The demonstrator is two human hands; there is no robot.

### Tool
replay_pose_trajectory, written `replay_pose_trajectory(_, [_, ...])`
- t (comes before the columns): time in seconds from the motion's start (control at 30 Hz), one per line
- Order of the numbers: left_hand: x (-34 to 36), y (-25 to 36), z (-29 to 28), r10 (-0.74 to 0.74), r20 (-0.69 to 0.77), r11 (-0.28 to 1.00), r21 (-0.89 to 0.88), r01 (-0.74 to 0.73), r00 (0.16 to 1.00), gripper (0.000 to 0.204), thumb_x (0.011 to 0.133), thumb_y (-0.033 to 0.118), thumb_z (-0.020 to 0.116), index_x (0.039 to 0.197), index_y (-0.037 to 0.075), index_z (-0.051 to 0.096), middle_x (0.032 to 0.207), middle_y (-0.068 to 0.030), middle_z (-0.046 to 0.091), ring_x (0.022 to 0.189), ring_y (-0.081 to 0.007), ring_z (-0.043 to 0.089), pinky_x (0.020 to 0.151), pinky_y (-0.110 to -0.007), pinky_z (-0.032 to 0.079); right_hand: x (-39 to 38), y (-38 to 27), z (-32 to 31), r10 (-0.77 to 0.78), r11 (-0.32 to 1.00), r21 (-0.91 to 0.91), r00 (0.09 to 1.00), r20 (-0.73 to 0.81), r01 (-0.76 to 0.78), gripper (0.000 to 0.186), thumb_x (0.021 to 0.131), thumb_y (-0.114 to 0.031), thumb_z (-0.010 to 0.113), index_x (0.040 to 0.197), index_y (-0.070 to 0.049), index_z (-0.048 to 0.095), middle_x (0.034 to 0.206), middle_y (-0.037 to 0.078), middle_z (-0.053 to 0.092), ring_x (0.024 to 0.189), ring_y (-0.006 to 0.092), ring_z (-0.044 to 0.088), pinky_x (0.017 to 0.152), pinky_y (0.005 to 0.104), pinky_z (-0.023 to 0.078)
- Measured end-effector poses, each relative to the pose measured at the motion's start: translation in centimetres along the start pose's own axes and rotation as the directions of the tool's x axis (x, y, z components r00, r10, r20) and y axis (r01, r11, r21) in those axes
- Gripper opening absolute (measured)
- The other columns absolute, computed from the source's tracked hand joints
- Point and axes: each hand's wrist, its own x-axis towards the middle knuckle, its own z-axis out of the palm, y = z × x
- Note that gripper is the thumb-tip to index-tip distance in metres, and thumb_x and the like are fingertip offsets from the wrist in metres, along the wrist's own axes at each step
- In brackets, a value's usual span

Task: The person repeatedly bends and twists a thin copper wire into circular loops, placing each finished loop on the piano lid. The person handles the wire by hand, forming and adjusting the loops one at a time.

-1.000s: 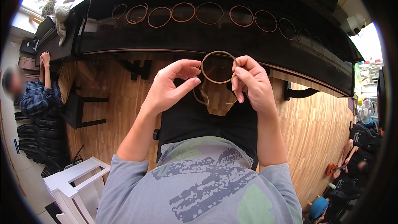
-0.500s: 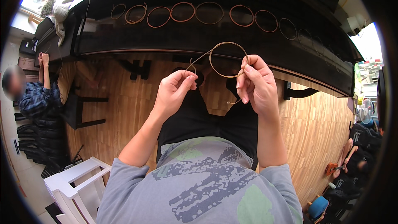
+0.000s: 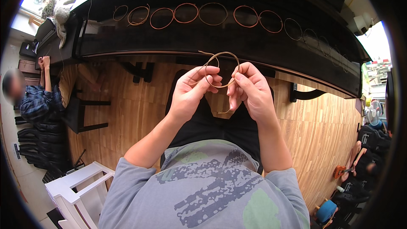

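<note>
A bronze-coloured wire instrument string point(image 3: 227, 52) is bent into a loop between my hands, above my lap. My right hand point(image 3: 253, 94) pinches the loop's right side between thumb and fingers, and a short end of the string hangs below it. My left hand point(image 3: 187, 96) has curled fingers around the string at the loop's left side; its exact grip is partly hidden. The other end sticks out beyond the loop, toward the piano. Beyond my hands, several coiled strings point(image 3: 186, 22) in copper, brass and silver tones lie in a row on a black piano point(image 3: 148, 44).
At the left a person in a checked shirt point(image 3: 36, 104) sits on a black bench point(image 3: 78, 112), hands raised. A white wooden frame point(image 3: 68, 191) stands at the lower left. Right, a small orange ukulele point(image 3: 339, 171), black bags point(image 3: 369, 140) and a fan point(image 3: 374, 113) line the side.
My hands have come closer together, the left moving right and the right moving left. The string's stretched left part now curls across the loop, which looks smaller.
</note>
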Motion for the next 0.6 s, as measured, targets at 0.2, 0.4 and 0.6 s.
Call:
replay_pose_trajectory(0.2, [0.0,3.7,-1.4,-0.175,0.119,0.734,0.678,0.049,0.977,0.051,0.088,-0.006,0.055,0.137,0.005,0.043,0.108,-0.0106,0.063,0.092,-0.0124,0.062,0.081,-0.025,0.049,0.1,-0.3,-0.6,-0.061,0.982,-0.183,0.993,-0.097,0.042,0.012,0.098,-0.014,0.049,0.100,-0.002,0.052,0.075,0.001,0.057,0.054,0.0073,0.058,0.051,0.0183,0.047])
replay_pose_trajectory(0.4, [-1.2,11.4,-1.9,-0.248,0.012,0.137,0.990,0.023,0.969,0.056,0.066,0.026,0.079,0.116,0.008,0.061,0.062,-0.0046,0.048,0.056,-0.0121,0.048,0.053,-0.028,0.038,-0.5,-1.7,-1.1,-0.080,0.851,-0.524,0.996,-0.048,0.043,0.011,0.096,-0.010,0.051,0.099,-0.001,0.058,0.076,-0.001,0.055,0.061,0.0038,0.052,0.056,0.0213,0.045])
replay_pose_trajectory(0.6, [1.1,8.7,0.0,0.085,0.351,0.305,0.882,-0.360,0.933,0.028,0.086,0.028,0.064,0.096,0.003,0.062,0.084,-0.0095,0.062,0.077,-0.0223,0.060,0.067,-0.032,0.046,0.0,-1.8,1.6,-0.112,0.525,-0.818,0.972,0.209,0.236,0.012,0.087,-0.009,0.060,0.094,0.000,0.063,0.084,0.014,0.063,0.072,0.0269,0.060,0.065,0.0341,0.048])
